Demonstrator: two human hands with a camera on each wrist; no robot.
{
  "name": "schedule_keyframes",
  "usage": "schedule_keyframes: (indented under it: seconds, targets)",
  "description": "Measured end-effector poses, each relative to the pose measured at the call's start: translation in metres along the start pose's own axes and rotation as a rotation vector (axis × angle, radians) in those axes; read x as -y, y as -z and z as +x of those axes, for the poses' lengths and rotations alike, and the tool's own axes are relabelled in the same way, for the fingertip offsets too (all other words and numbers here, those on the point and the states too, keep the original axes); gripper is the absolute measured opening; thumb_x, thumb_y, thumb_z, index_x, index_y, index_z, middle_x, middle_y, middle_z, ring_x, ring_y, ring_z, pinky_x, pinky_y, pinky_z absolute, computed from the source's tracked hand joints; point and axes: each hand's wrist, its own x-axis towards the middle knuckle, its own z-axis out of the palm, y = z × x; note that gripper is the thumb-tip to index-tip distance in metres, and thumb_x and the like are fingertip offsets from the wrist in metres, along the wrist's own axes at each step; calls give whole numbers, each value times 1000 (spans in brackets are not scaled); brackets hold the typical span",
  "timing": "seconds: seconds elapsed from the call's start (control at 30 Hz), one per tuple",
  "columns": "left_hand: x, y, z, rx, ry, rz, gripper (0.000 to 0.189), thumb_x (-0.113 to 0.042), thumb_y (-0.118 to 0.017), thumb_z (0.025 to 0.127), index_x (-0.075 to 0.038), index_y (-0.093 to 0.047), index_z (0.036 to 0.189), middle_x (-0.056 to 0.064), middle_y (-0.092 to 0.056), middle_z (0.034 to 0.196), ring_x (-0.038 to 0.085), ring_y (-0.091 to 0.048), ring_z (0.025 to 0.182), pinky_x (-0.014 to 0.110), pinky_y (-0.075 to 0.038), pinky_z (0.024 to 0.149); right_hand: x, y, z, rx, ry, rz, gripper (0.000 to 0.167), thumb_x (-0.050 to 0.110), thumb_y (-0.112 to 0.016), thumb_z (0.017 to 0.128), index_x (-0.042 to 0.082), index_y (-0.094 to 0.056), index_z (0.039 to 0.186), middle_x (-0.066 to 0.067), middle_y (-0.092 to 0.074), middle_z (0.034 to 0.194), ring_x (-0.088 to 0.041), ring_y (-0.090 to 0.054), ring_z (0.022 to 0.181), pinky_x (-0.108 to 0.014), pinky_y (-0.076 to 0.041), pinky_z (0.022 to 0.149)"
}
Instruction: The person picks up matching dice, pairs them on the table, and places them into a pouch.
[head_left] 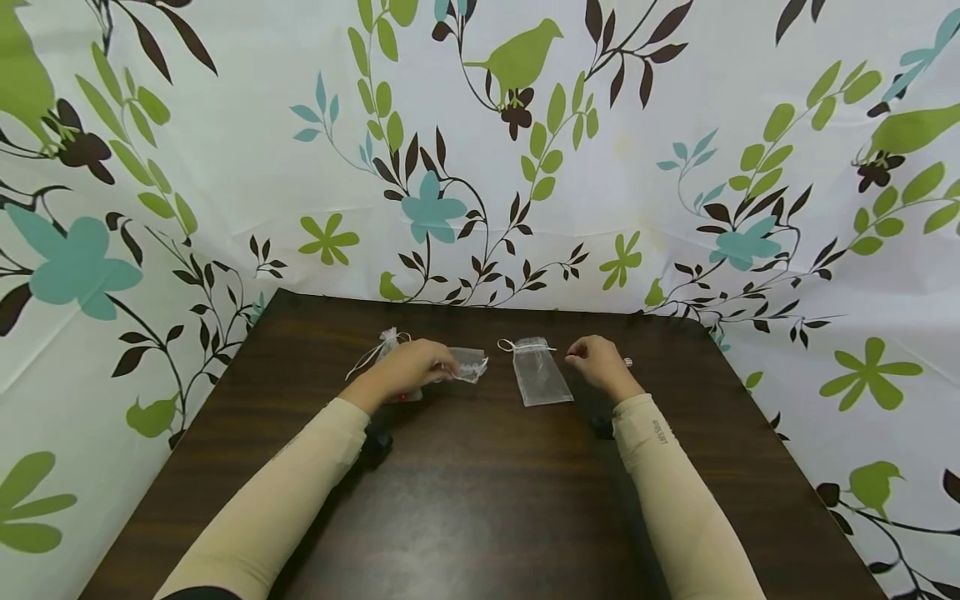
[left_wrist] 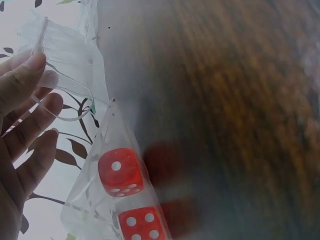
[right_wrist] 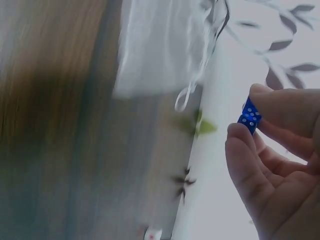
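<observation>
My left hand [head_left: 420, 365] pinches a small sheer drawstring bag [head_left: 469, 365] near its drawstring, between thumb and fingers. Beside that hand lies a second sheer bag [left_wrist: 82, 200] with red dice [left_wrist: 120, 172] inside, their dots white. In the head view the hand partly hides this bag. My right hand [head_left: 600, 367] is raised above the table to the right. Its thumb and fingertips pinch a blue die [right_wrist: 250, 116] with white dots; I cannot tell whether there is a second one. A flat white sheer bag [head_left: 542, 375] lies between the hands.
A small white die [right_wrist: 152, 233] with a red dot lies just beyond my right hand. The dark wooden table [head_left: 465, 500] ends at a back edge against a hanging cloth [head_left: 525, 242] printed with leaves and birds.
</observation>
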Motion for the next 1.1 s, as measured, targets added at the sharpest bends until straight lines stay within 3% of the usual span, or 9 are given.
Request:
schedule_keyframes:
  seconds: [0.3,0.53,0.77,1.1]
  targets:
    - [0,3,0,-14,-6,18,11,-12,-77,91,-17,-79,100,-6,-73,100,9,-68,90,29,-56,80,27,-17,3,-18,72,42,12,4,-71,94,-5,-73,101,-17,-69,93,-29,-64,82,-46,-53,75]
    - [-5,1,-3,-17,-11,6,11,-11,-76,91,-16,-79,100,-5,-74,101,9,-68,91,28,-56,79,42,-26,-5,-48,179,100,5,4,-74,91,-1,-73,91,-12,-66,87,-22,-62,75,-37,-52,65]
    - [-6,-5,-5,-21,-34,14,10,-11,-77,91,-16,-79,100,-6,-74,101,9,-68,91,28,-56,80,48,-38,-10,-30,111,87,6,5,-74,91,-1,-75,94,-12,-67,92,-23,-63,79,-38,-53,69]
    - [-6,-9,-2,-16,-1,19,11,-13,-78,90,-19,-79,99,-9,-72,97,7,-68,87,29,-56,78,65,-42,-12,-67,153,117,7,5,-78,89,1,-76,93,-9,-66,90,-20,-60,77,-33,-50,67]
